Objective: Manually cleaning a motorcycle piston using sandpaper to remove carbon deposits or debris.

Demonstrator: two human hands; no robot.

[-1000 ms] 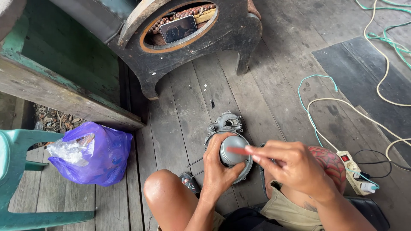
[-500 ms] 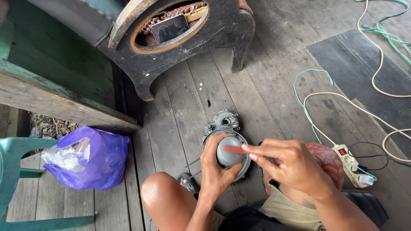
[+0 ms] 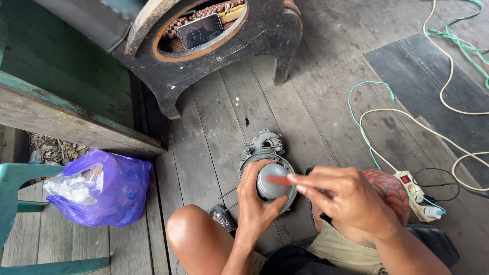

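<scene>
Curling around a grey round metal part (image 3: 271,181), our left hand (image 3: 254,201) has its grip closed on it, fingers over the top edge and thumb below. That grey part sits in a ringed metal housing (image 3: 265,153), which rests on the plank floor (image 3: 224,117) just ahead of our knees. Our right hand (image 3: 346,196) pinches a thin red stick (image 3: 280,180) between thumb and fingers, grip closed on it, and the red tip lies across the face of the grey part. We cannot tell what sort of tool the stick is.

Near our left knee (image 3: 191,229), 2 thin dark rods (image 3: 229,199) lie on the planks, beside a small dark object we cannot make out. To the right, a white power strip (image 3: 415,196) lies close to our right knee, with white and green cables (image 3: 377,112) looping away over the floor and a dark mat (image 3: 433,81). At the left a purple plastic bag (image 3: 107,191) sits by a green plastic chair (image 3: 15,203). Further ahead stands a dark wooden cabinet (image 3: 254,46) with a round opening, and a phone (image 3: 198,29) lies inside it.
</scene>
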